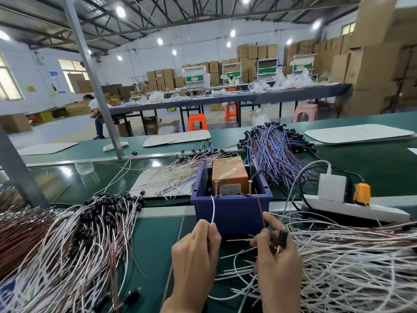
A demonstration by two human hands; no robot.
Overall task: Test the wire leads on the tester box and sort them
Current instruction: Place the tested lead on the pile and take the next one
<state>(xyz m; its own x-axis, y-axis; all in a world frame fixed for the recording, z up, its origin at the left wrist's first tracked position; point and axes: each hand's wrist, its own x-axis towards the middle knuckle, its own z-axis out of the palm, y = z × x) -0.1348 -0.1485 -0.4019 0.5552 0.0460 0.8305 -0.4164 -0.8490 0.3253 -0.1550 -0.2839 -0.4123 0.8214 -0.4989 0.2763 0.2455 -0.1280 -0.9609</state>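
- At the near edge of the green bench (155, 245), in the head view, I see both hands raised just in front of the blue bin (230, 206).
- The orange tester box (229, 175) sits inside that bin, wrapped in clear tape, with two brass screws standing at its near side: the left screw (216, 188) and the right screw (249, 187).
- My left hand (196, 245) is curled, thumb and forefinger pinching a white lead (213, 208) that rises up to the foot of the left screw; I cannot tell whether the tip touches it.
- My right hand (277, 263) is also curled, pinching a brown lead (261, 211) that points up towards the right screw, its tip just short of it and slightly to the right.
- A small black component (282, 238) lies against the right hand's fingers.
- To the left lies a heap of white and brown leads (90, 227) with black ends.
- To the right spreads a tangle of white leads (349, 260), under and beside the right hand.
- Behind the bin on the right is a bundle of blue and brown leads (275, 150); behind it on the left, pale leads lie fanned over a sheet of card (146, 184).
- A white power strip (352, 207) lies right of the bin, carrying a white adapter (331, 186) and an orange plug (362, 193).
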